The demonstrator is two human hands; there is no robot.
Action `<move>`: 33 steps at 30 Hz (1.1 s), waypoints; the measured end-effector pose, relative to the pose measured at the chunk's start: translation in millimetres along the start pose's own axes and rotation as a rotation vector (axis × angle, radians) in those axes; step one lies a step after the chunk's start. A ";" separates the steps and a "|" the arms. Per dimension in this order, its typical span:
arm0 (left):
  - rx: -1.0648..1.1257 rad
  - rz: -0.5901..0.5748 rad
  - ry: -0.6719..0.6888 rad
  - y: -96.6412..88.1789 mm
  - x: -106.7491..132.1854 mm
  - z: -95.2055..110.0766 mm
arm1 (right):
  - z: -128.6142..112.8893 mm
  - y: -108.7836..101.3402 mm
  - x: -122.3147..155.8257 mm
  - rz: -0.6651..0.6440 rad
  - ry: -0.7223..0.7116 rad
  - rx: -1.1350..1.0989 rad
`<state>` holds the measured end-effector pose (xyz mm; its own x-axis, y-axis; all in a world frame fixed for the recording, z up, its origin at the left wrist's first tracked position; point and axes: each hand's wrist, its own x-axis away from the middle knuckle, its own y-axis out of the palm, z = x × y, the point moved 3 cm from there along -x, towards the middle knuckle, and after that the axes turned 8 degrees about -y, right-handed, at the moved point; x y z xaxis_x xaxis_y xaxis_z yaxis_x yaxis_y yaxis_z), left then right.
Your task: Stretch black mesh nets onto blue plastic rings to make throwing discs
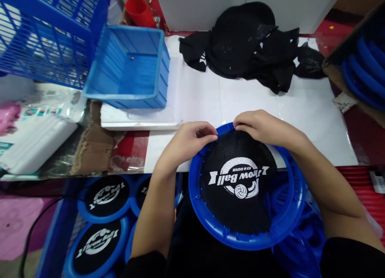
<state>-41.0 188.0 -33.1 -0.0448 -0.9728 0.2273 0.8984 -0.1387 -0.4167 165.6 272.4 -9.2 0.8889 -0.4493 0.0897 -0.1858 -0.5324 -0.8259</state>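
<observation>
A round blue plastic ring (201, 205) rests tilted against the table's front edge, its lower part over my lap. Black mesh fabric (222, 214) with a white "Throw Ball" print covers most of it; along the right side the fabric falls short of the rim and leaves a gap. My left hand (194, 143) pinches the mesh at the ring's upper left rim with thumb and forefinger. At the top of the rim, my right hand (255, 125) presses its fingers together on the mesh edge.
Black mesh pieces (243, 41) lie heaped at the back of the white tabletop (315, 125). A light blue bin (126, 96) stands left, beside a blue basket (54, 37). Finished-looking discs (104, 197) sit lower left. A carton (339, 73) of blue rings is at right.
</observation>
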 end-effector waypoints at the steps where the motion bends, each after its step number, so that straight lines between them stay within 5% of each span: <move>1: 0.002 0.001 0.000 -0.3 -0.2 0.0 | 0.8 -0.5 0.0 0.005 -0.008 -0.018; 20: -0.304 0.051 -0.003 1.9 9.0 26.1 | 4.2 -2.5 1.2 -0.021 -0.052 0.036; 33: -0.293 -0.012 0.044 8.1 5.0 30.5 | 0.3 -1.5 2.2 0.019 -0.036 0.042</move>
<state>-20.6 187.7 -8.5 -0.0795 -0.9770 0.1980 0.7336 -0.1918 -0.6520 168.0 272.4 -8.0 0.9001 -0.4323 0.0545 -0.1854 -0.4932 -0.8499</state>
